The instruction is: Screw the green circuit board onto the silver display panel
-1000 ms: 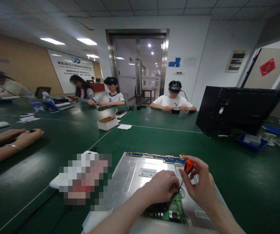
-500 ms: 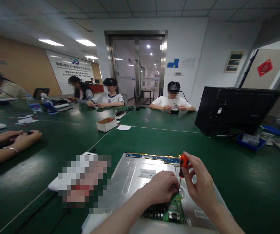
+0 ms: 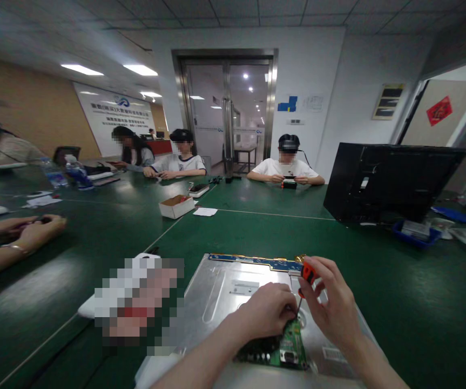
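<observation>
Fingers (image 3: 330, 266) of the right hand (image 3: 337, 310) hold a slim screwdriver with an orange-and-black handle (image 3: 308, 273) in a pinch grip. Its long axis runs steeply, from the handle down and slightly leftward to the far edge of a green circuit board (image 3: 296, 337); whether the tip sits in a screw cannot be told. The left hand (image 3: 265, 310) reaches over the board's far-left part, its curled fingers just beside the lower shaft and nearer the tip than the right hand; what they grasp, if anything, is hidden. The board lies on a flat silver metal panel (image 3: 216, 289), bordered at its far edge by a narrow blue circuit strip (image 3: 252, 262), upon the green tabletop (image 3: 427, 308).
</observation>
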`<control>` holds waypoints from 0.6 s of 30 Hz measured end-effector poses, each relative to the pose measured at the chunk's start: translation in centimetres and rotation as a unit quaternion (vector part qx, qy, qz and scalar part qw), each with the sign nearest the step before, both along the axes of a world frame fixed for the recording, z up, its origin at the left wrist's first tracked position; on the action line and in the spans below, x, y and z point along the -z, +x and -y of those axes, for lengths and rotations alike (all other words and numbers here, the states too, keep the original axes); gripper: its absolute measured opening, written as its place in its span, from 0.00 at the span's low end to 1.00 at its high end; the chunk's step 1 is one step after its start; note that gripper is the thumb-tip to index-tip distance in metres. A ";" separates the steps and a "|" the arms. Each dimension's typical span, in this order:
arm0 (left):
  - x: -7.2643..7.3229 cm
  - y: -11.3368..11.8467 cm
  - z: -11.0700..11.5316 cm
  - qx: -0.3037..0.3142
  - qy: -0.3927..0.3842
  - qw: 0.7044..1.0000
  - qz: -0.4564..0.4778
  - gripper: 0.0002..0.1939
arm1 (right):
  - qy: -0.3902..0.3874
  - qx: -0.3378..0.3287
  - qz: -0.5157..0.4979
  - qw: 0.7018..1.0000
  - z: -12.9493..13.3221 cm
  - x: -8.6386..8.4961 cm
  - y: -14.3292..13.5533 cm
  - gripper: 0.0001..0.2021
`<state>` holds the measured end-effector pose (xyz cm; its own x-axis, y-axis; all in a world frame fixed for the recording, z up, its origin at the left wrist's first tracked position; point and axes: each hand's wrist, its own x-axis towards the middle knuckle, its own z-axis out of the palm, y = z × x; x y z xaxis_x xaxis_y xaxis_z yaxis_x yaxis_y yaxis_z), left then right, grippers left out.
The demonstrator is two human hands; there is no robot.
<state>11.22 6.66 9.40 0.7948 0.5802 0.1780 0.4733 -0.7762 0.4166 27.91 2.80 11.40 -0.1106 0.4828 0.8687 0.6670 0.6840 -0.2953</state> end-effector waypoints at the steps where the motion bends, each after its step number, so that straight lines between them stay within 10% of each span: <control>1: 0.0 0.0 0.0 0.001 -0.002 1.000 0.001 0.06 | -0.003 0.000 0.005 1.000 0.0 -0.1 0.0 0.17; 18: 0.3 0.0 -0.1 0.002 -0.013 1.000 -0.003 0.07 | 0.023 0.006 0.000 1.000 -0.1 0.1 0.0 0.14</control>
